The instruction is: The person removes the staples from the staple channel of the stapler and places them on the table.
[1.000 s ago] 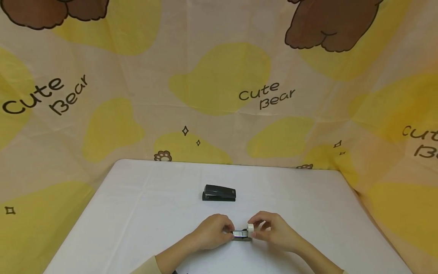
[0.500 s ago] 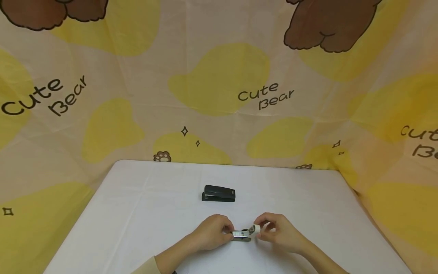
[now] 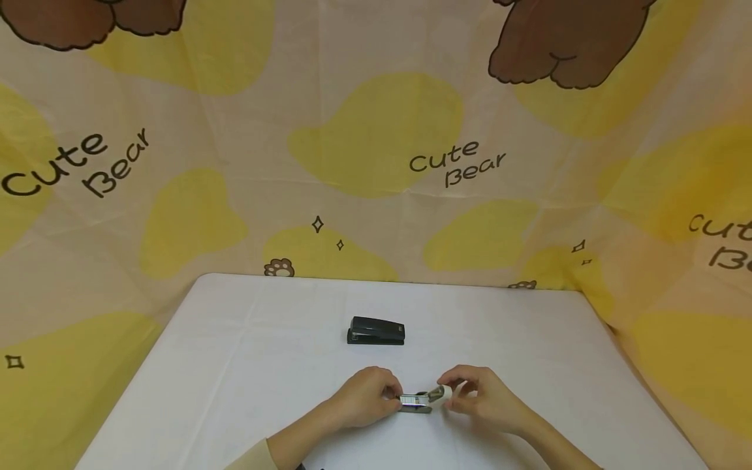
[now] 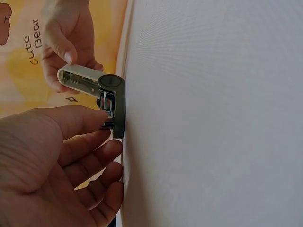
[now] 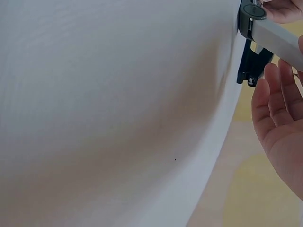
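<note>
A small stapler with a dark grey base [image 3: 416, 410] stands on the table, its white top cover [image 4: 84, 72] swung up and back from the metal staple tray [image 4: 108, 105]. My left hand [image 3: 365, 399] pinches the tray end of this stapler; the thumb lies on the tray in the left wrist view. My right hand [image 3: 484, 399] holds the raised cover by its free end between thumb and fingers. In the right wrist view, the cover hides part of that grip.
A larger black stapler [image 3: 376, 331] lies farther back on the white table [image 3: 282, 326]. Behind the table hangs a yellow and beige cloth [image 3: 376, 143] with bear prints.
My right hand has moved slightly right, tilting the small stapler's cover from nearly upright farther back, away from the tray. The left hand has stayed in place.
</note>
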`<state>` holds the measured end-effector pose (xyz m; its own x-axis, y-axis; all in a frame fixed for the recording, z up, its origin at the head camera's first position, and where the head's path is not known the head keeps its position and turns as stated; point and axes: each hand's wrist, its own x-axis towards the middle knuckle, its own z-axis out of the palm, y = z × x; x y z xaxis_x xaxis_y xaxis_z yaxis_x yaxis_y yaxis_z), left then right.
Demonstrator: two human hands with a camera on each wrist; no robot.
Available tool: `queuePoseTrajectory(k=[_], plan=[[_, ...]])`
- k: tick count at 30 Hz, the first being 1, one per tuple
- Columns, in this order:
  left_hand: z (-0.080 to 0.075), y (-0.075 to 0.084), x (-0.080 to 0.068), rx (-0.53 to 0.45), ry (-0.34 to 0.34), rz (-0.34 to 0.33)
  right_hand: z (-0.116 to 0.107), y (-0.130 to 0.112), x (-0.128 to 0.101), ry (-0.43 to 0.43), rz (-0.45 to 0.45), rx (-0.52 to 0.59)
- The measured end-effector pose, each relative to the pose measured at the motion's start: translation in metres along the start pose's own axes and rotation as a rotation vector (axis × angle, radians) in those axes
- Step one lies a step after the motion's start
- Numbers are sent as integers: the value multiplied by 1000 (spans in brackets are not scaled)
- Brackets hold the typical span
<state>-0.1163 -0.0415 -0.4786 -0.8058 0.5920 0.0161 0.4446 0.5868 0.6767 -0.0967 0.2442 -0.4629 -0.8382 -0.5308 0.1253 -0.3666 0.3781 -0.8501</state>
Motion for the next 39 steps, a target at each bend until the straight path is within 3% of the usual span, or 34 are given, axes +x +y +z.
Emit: queuePoseTrajectory(k=[16,30,39], plan=[[-1,2,-1,-30,-8,-24,-3,2,-3,-2,114,-38],[0,0,-1,-31,-3,-29,-6,2,-5,-11,191,-7],[0,1,-2,-36,0,-29,-6,1,-4,-13,197,-5]])
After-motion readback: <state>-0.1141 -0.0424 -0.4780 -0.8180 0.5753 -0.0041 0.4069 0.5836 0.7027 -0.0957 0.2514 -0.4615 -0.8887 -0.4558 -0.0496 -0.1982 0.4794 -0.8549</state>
